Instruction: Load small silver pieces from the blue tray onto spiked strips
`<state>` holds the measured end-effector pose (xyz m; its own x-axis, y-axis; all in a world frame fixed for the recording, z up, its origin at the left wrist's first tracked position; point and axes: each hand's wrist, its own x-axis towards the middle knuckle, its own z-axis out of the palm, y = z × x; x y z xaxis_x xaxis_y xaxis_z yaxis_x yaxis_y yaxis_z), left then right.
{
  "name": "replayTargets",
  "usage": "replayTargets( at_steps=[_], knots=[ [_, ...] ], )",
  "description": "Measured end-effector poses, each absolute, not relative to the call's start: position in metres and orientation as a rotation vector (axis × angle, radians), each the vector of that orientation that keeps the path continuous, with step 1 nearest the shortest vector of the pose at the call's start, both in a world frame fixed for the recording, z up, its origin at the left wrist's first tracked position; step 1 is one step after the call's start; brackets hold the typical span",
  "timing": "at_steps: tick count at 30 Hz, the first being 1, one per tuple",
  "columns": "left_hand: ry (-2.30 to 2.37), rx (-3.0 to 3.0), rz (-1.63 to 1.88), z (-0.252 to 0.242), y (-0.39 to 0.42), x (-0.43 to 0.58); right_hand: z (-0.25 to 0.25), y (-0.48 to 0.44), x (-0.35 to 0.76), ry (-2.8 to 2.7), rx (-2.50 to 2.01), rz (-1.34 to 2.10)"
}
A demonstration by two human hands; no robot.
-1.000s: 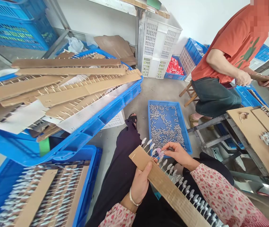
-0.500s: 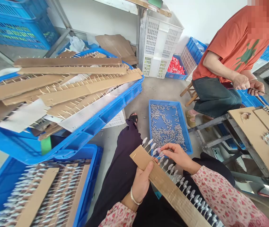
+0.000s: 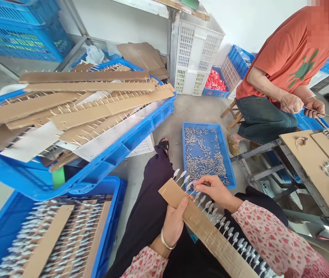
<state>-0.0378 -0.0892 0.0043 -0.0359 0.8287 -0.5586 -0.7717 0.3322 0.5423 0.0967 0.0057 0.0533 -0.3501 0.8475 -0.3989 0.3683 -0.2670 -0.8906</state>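
Many silvery ovals [image 3: 230,232], long flat cardboard strip [image 3: 207,233]

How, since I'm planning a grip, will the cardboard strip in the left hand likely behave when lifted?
The cardboard strip is probably fairly stiff: it looks straight beyond the left hand. It may twist, since silvery pieces stick out along one edge.
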Motion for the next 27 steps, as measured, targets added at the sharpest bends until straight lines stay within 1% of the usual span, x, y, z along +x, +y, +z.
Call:
replayTargets(
  at_steps=[9,13,16,20,24,27],
  knots=[
    [0.964,0.069,1.296,0.007,-0.087,-0.038,0.05,0.005,0.093,-1.641,-1.442,1.693],
    [0.901,0.062,1.265,0.008,-0.091,-0.041,0.055,0.015,0.111,-1.463,-1.524,1.666],
    [0.851,0.102,1.227,0.01,-0.095,-0.046,0.07,0.019,0.14,-1.3,-1.559,1.599],
    [0.793,0.147,1.155,0.015,-0.101,-0.051,0.1,0.002,0.196,-1.258,-1.606,1.468],
    [0.846,0.208,1.019,0.02,-0.106,-0.053,0.123,-0.04,0.262,-1.186,-1.76,1.333],
    [0.915,0.221,1.041,0.024,-0.108,-0.049,0.127,-0.084,0.317,-1.048,-1.905,1.186]
  ],
)
